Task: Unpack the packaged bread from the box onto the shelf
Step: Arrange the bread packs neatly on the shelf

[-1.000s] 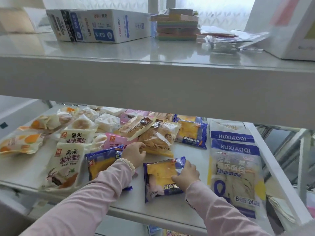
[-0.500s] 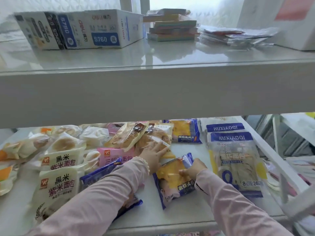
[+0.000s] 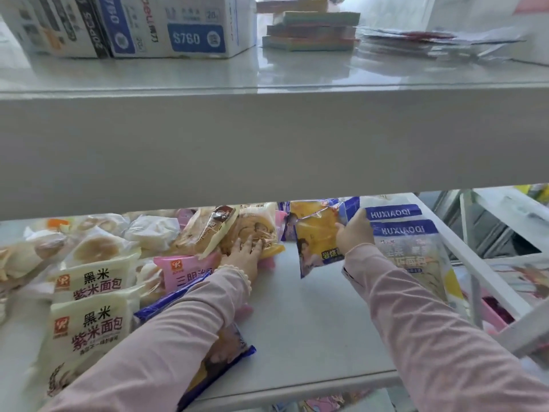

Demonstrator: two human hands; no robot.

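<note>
Right hand [image 3: 353,237]: grips blue-yellow bread packet [image 3: 316,242], fingers hidden behind. Left hand [image 3: 248,253]: fingers flat on brown bread packet [image 3: 257,223].

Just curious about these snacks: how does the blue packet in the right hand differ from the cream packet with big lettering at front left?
The blue-and-yellow bread packet has a blue wrapper with yellow bread; the cream bread packet is pale with dark and purple lettering. The right hand grips the blue one, tilted; the cream one lies flat on the shelf, no hand on it. Both are packaged bread.
</note>
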